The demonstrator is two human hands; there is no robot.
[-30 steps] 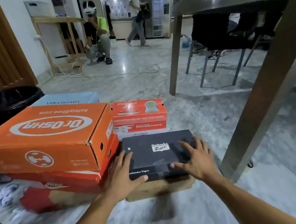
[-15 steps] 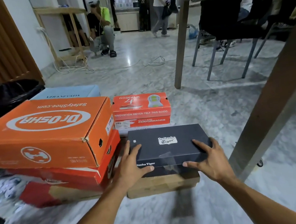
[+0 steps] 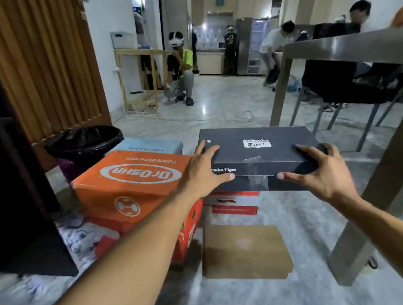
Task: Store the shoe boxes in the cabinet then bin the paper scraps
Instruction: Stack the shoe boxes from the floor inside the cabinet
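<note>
A black Onitsuka Tiger shoe box [image 3: 257, 152] hangs in the air between my hands. My left hand [image 3: 201, 169] grips its left end, thumb under the near side. My right hand [image 3: 318, 173] grips its right end, fingers over the lid. Below it on the floor lies a plain brown box [image 3: 245, 251]. An orange Dr.Osha box [image 3: 129, 181] tops a stack of red boxes [image 3: 188, 229] to the left. A light blue box [image 3: 150, 146] and a red and white box [image 3: 232, 204] sit behind. White paper scraps [image 3: 80, 237] lie on the floor at left.
A black-lined bin [image 3: 84, 146] stands behind the stack. A dark cabinet side [image 3: 10, 195] fills the left edge, beside a slatted wooden door [image 3: 39, 64]. A metal table leg [image 3: 384, 196] rises close on the right, chairs beyond. Several people are in the far room.
Both hands have lifted the black box off the brown box and raised it. My view has risen and tilted up with it.
</note>
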